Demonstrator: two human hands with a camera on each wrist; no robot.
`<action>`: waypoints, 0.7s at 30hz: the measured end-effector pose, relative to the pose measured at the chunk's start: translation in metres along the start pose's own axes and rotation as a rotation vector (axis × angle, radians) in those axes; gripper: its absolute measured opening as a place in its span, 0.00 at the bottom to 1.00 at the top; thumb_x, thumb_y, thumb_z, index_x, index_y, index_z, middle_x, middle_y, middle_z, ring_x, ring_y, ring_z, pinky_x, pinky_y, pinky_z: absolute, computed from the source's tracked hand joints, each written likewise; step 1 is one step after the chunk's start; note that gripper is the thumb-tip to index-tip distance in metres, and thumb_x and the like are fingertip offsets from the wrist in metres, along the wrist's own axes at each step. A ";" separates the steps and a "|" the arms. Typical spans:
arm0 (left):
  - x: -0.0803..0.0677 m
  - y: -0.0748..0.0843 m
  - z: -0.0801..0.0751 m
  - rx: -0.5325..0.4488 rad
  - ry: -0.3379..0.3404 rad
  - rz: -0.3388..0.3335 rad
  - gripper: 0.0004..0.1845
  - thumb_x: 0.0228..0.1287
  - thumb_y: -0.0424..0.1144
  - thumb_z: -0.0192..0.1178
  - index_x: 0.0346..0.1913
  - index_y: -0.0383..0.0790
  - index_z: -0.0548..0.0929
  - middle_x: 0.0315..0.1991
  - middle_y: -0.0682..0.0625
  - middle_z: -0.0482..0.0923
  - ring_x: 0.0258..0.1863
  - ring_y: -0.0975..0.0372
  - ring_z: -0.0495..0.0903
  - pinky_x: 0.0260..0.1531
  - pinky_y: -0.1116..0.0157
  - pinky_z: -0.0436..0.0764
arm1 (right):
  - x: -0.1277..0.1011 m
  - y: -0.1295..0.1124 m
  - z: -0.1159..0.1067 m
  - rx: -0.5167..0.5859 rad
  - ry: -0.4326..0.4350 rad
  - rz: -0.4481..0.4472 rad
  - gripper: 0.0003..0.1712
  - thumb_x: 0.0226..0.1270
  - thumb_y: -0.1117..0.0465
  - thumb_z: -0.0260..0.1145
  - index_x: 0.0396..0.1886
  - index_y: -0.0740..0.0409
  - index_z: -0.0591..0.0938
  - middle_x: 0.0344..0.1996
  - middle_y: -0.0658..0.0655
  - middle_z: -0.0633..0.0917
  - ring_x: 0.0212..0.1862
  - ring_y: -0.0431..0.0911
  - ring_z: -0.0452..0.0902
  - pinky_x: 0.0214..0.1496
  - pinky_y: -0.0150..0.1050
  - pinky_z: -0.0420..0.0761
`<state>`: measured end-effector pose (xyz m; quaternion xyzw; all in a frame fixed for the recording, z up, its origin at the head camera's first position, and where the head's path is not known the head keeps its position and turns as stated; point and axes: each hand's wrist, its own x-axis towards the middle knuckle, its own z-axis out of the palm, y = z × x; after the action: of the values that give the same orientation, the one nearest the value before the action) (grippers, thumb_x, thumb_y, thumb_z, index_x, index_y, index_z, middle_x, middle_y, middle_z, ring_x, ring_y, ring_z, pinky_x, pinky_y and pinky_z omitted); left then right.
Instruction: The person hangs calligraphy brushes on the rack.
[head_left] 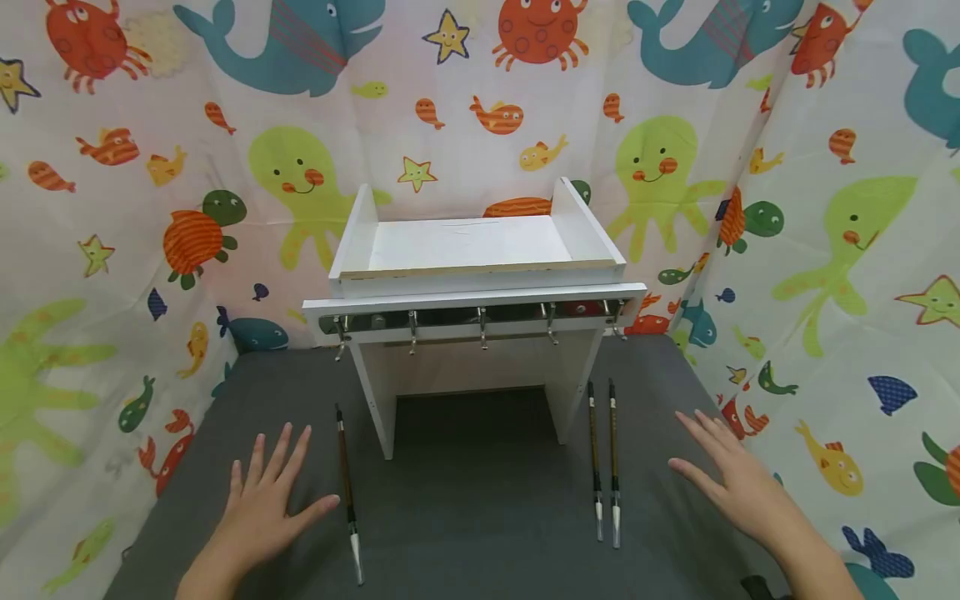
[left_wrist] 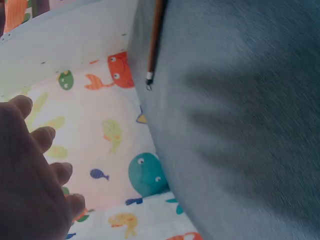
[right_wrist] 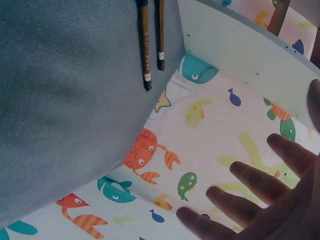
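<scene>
Sea-creature curtains wall in a grey tabletop (head_left: 465, 500) and white hook rack (head_left: 480, 287) at centre frame. Left hand (head_left: 262, 500) and right hand (head_left: 738, 483) lie flat, fingers spread, holding nothing (apparently a start pose). One brush (head_left: 348, 492) lies lower left, two brushes (head_left: 604, 462) lower right; picking one up looks next. Wrist views crop the brushes.

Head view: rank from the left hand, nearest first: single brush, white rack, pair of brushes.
From the left hand, flat on the grey mat:
1. Single brush, just to the right of the fingers.
2. White rack, ahead, centre of the mat.
3. Pair of brushes, across the mat near the right hand; the two lie side by side, too close to rank apart.
</scene>
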<state>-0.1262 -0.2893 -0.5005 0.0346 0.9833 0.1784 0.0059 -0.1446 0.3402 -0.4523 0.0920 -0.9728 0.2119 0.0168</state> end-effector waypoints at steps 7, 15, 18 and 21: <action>0.014 0.006 0.000 -0.285 0.001 0.095 0.52 0.67 0.61 0.62 0.82 0.59 0.40 0.83 0.40 0.35 0.79 0.34 0.29 0.65 0.22 0.30 | 0.005 -0.002 0.009 0.045 0.194 -0.068 0.37 0.67 0.48 0.72 0.69 0.62 0.74 0.51 0.69 0.86 0.48 0.61 0.86 0.43 0.55 0.88; 0.024 0.008 0.005 -0.396 -0.041 0.092 0.45 0.74 0.57 0.56 0.81 0.67 0.37 0.82 0.39 0.44 0.76 0.33 0.52 0.64 0.25 0.59 | 0.012 -0.002 0.019 0.069 0.277 -0.087 0.28 0.63 0.51 0.76 0.59 0.60 0.82 0.42 0.63 0.90 0.40 0.56 0.89 0.38 0.50 0.89; 0.029 0.010 0.006 -0.454 -0.012 0.138 0.42 0.76 0.52 0.55 0.81 0.65 0.40 0.82 0.41 0.46 0.77 0.37 0.54 0.71 0.37 0.64 | 0.016 -0.001 0.024 0.087 0.288 -0.085 0.27 0.61 0.52 0.76 0.58 0.59 0.83 0.42 0.62 0.90 0.41 0.55 0.89 0.37 0.47 0.89; 0.037 0.013 0.007 -0.553 0.002 0.192 0.39 0.79 0.46 0.53 0.81 0.62 0.43 0.82 0.43 0.46 0.78 0.41 0.53 0.73 0.66 0.65 | 0.019 0.000 0.030 0.121 0.279 -0.074 0.27 0.62 0.53 0.76 0.57 0.61 0.83 0.42 0.63 0.90 0.43 0.57 0.88 0.37 0.46 0.89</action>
<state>-0.1616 -0.2719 -0.5022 0.1244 0.8897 0.4392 -0.0030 -0.1631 0.3243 -0.4781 0.0983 -0.9424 0.2801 0.1541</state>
